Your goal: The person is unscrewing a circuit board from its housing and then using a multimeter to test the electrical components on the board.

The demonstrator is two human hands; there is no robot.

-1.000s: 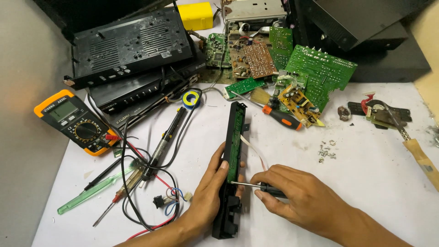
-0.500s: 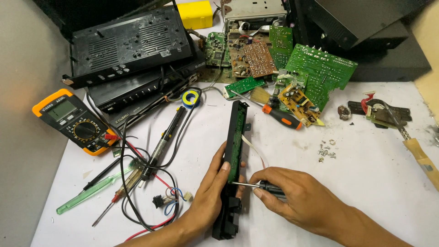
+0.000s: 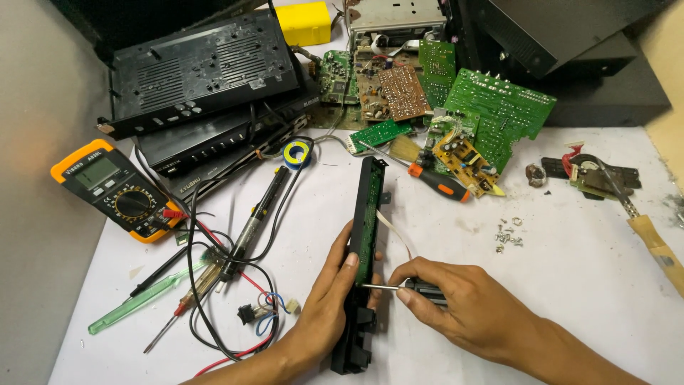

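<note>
The left hand has its grip closed around a long black panel that stands on edge on the white surface, with the thumb laid along the green circuit strip on the panel's face. The right hand has its grip closed on a small screwdriver, fingers pinched round the dark handle, and the thin metal shaft lies level with its tip touching the panel's side just beside the left thumb. The panel runs from near the bottom edge of the view up toward the middle of the surface. To the left lie a soldering iron, tangled wires and an orange multimeter. Beyond the panel's far end are green circuit boards and an orange-handled screwdriver. A small cluster of screws sits to the right, apart from both hands.
</note>
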